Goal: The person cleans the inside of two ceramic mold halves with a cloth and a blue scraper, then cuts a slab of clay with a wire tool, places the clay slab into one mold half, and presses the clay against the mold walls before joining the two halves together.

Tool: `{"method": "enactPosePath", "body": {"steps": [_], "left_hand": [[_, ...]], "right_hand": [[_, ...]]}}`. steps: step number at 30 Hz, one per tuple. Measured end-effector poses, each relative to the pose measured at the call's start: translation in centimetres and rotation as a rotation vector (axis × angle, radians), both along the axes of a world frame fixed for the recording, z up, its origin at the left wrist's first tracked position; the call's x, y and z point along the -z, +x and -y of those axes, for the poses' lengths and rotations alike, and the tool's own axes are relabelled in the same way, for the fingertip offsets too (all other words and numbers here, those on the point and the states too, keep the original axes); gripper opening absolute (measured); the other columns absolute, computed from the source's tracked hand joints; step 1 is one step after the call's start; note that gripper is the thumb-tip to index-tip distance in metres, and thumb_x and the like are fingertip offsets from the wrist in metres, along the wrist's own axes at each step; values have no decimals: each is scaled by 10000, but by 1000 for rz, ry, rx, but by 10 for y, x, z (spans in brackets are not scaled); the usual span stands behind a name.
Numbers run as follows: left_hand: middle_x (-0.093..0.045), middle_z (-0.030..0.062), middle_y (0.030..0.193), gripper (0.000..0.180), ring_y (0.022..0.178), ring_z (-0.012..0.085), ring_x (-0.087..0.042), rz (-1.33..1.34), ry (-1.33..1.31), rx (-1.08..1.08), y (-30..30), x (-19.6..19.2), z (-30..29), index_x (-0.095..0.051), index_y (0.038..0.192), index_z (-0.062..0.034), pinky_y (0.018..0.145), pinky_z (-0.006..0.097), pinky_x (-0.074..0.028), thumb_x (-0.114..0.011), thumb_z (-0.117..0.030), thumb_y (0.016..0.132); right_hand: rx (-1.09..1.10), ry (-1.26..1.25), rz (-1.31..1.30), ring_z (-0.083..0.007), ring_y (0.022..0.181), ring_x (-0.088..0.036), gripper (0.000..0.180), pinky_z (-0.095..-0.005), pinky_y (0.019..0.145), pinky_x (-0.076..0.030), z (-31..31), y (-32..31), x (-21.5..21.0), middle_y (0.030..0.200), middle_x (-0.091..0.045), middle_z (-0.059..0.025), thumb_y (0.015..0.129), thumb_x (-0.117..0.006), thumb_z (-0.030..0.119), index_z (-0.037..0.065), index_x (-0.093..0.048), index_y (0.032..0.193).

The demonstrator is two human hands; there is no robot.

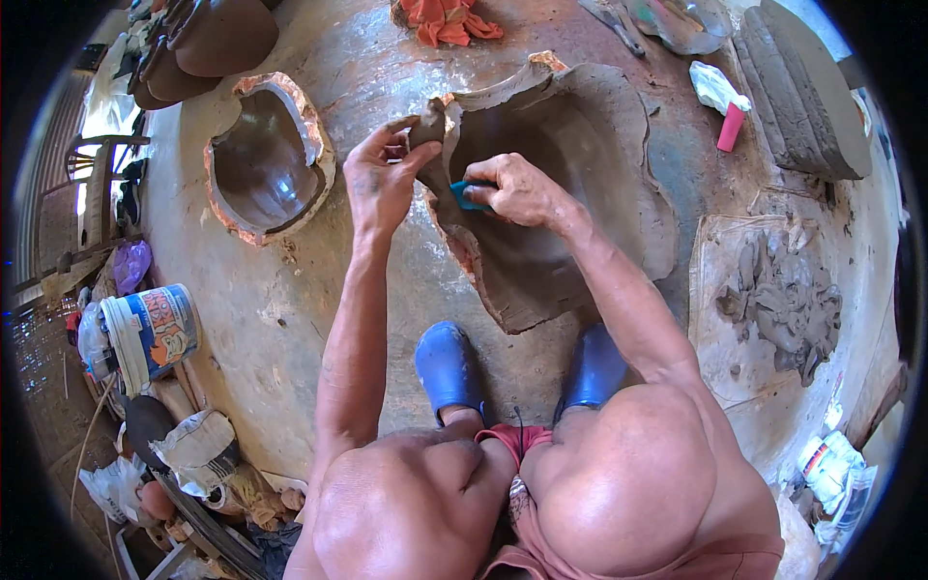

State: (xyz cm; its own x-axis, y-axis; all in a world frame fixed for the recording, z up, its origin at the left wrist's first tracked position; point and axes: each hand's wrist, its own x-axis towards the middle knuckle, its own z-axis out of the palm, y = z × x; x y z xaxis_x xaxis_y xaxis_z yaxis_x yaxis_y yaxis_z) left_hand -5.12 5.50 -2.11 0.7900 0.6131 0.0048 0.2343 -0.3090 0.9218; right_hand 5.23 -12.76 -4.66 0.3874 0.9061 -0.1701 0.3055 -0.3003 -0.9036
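A large mould lined with wet grey clay (590,135) lies on the floor in front of my feet, its edge ragged. At its left rim my left hand (385,179) pinches a flap of clay (430,126) between thumb and fingers. Just inside that rim, my right hand (519,190) grips a small teal scraper (468,195), held against the clay near the edge. My fingers hide part of the scraper. Left of my left hand sits a smaller mould (271,159), also lined with smooth dark clay.
Stacked clay slabs (797,92) stand at far right, near a pink tube-like item (732,128). Clay scraps (781,300) lie on a board at right. An orange cloth (449,19) and dark pots (217,39) are at the back. A bucket (150,329) stands at left.
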Motion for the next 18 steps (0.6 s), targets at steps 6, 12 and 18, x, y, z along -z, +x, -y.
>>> {"method": "enactPosePath", "body": {"steps": [6,12,18], "left_hand": [[-743,53,972,448,827,92,-672,215,-184,-111,-19,-13,-5,-707,1243,13,774,243,-548,-860,-30,824],[-698,23,972,451,879,118,-691,397,-385,-181,-29,-21,-2,-680,1248,26,818,245,-584,-825,74,823],[-699,33,987,451,950,135,-695,497,-329,-45,-42,-68,19,-694,1237,15,838,255,-594,-803,120,812]], "right_hand": [[-242,107,53,-395,882,-685,194,-457,775,-510,39,-10,17,935,-702,-243,916,-689,161,16,-720,1040],[-385,-136,-13,-383,668,-594,124,-454,636,-451,110,-25,-3,740,-626,-219,869,-714,105,-6,-658,882],[-273,-184,147,-386,763,-670,112,-470,702,-509,150,-26,-41,804,-685,-198,837,-739,97,13,-703,902]]}}
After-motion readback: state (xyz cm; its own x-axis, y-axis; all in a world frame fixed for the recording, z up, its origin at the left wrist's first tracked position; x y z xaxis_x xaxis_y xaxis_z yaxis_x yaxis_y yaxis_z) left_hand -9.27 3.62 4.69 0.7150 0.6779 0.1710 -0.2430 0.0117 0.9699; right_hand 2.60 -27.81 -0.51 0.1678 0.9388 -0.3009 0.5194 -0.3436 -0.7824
